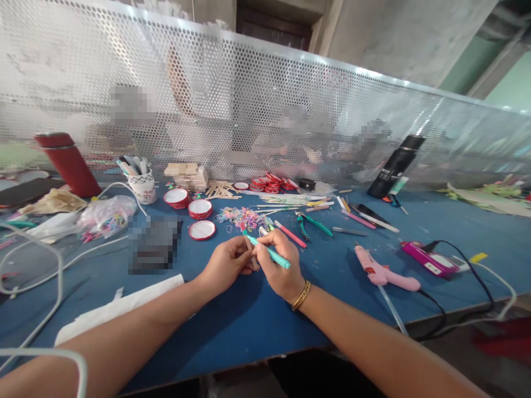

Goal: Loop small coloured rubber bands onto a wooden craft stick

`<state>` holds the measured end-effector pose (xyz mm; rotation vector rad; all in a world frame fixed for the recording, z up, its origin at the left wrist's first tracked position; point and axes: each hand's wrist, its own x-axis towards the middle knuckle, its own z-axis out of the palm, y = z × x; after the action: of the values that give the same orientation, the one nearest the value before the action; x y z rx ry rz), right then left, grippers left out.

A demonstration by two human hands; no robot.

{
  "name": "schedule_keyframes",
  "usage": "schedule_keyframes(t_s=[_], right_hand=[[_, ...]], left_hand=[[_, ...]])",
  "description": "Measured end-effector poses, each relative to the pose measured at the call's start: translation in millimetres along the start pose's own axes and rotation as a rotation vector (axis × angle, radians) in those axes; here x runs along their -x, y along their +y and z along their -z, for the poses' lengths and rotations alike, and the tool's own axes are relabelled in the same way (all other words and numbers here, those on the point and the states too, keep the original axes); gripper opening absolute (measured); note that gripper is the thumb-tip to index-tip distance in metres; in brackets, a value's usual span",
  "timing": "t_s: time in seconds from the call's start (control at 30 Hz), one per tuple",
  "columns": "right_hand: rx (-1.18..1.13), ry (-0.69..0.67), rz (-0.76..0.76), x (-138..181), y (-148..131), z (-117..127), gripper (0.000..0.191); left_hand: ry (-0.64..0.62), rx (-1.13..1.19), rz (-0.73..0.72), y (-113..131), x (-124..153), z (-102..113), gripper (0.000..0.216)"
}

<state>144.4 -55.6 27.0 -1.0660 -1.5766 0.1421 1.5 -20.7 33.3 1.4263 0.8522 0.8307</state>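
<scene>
My left hand point(224, 265) is closed in a pinch on a flat wooden craft stick point(244, 228), whose far end is coloured red and green. Wrapped round a teal marker pen point(279, 257), my right hand point(284, 268) holds it with the tip at the stick. A gold bracelet point(301, 296) circles the right wrist. Just beyond the hands lie a heap of small coloured rubber bands point(240, 217) and a red marker point(289, 234). Round red-and-white tins point(199, 208) stand to the left, with a loose lid point(202, 230) before them.
At right lie a pink glue gun point(379, 269), a magenta device point(429, 258) with cables, and green-handled pliers point(317, 224). A black bottle point(396, 166) and a red bottle point(70, 166) stand near the perforated metal screen point(257, 110). White cables point(60, 276) loop at left beside a paper cup of pens point(141, 187).
</scene>
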Motion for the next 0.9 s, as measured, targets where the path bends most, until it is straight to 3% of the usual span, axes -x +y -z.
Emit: schedule_keyframes(t_s=[0.9], right_hand=[[0.047, -0.027, 0.016, -0.7, -2.7, 0.1, 0.007]], left_hand=[[0.006, -0.009, -0.006, -1.8, -0.1, 1.2, 0.035]])
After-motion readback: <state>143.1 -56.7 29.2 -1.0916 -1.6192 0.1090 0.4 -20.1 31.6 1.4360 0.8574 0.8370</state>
